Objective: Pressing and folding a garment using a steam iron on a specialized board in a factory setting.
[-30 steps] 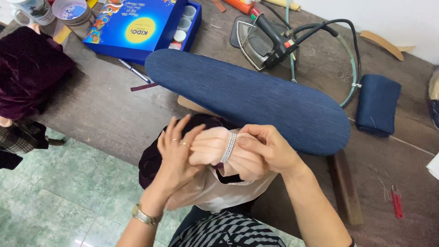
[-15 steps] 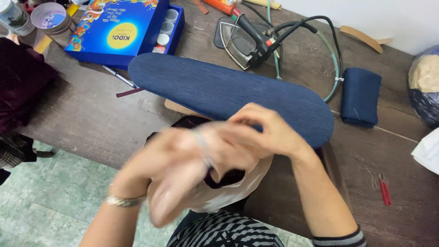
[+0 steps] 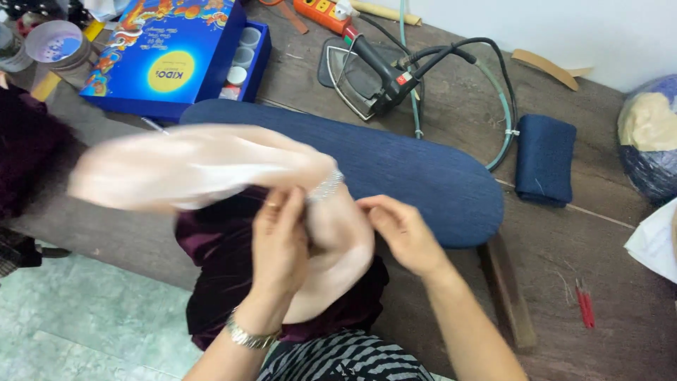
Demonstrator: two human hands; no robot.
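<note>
Peach-pink fabric piece (image 3: 190, 166), soft and blurred with motion, held up in front of the person above the near edge of the wooden surface (image 3: 437, 92); a narrow silvery beaded band (image 3: 326, 186) runs across it where the cloth bunches. From the left: dark maroon velvet bundle (image 3: 25, 152) at the frame edge; clear plastic tub (image 3: 55, 44) at the far corner; blue box (image 3: 169, 53) with small round pots in its side tray, set back, probably to keep the working area free. Maroon velvet garment (image 3: 218, 254) draped off the surface edge under the fabric piece, seemingly joined to it (the seam itself is hidden). Left hand (image 3: 281, 243), wristwatch on, fingers closed on the pink cloth just below the band, likely pinching it so the trim stays in sight. Long navy padded board (image 3: 395, 166), lying flat behind the hands as a pressing rest. Right hand (image 3: 402, 229), fingers curled and half open, tips touching the pink cloth; whether it truly grips cannot be told. Electric iron (image 3: 367, 74), lying on the surface behind the board with its cord looped. Folded navy pad (image 3: 543, 159), then red-handled tool (image 3: 584, 305) near the right edge.
</note>
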